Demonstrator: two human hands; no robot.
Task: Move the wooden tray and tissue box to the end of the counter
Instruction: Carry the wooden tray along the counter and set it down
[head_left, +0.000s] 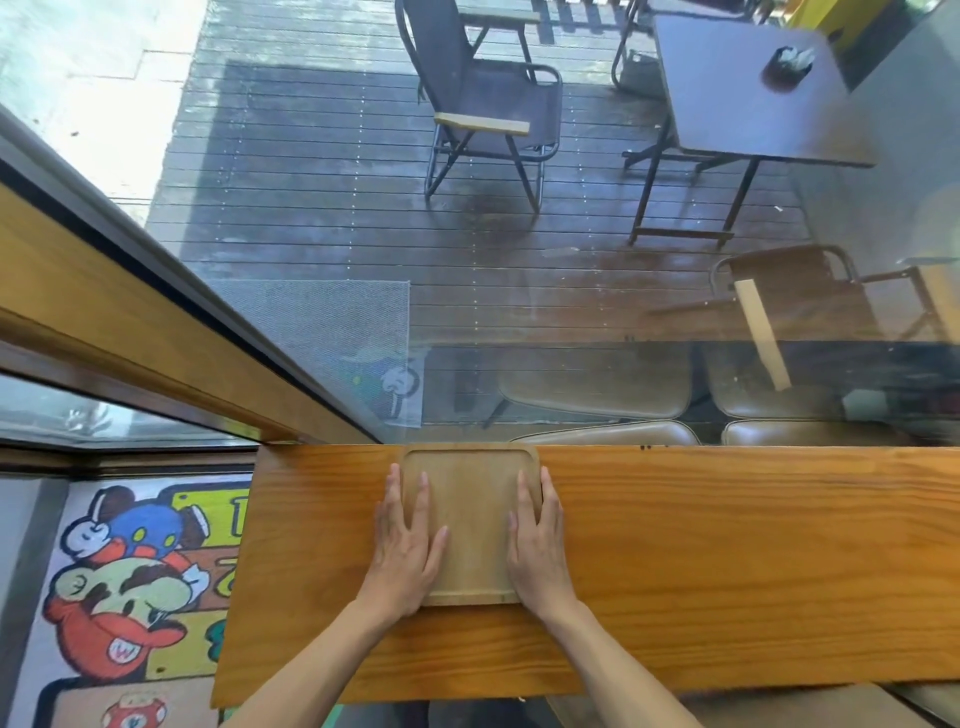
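A pale wooden tray (470, 519) with a raised rim lies on the orange-brown wooden counter (701, 561), its far edge against the window glass. My left hand (408, 545) lies flat over the tray's left rim, fingers spread. My right hand (537, 540) lies flat over its right rim, fingers together. Both hands press on the tray from above. The tray holds nothing. No tissue box shows on the counter.
The counter's left end (244, 566) is a short way left of the tray; below it lies a cartoon floor mat (135, 582). A window pane (519, 312) rises behind the counter. Outside stand a folding chair (483, 104) and a dark table (748, 88). A stool seat (727, 706) is under the counter.
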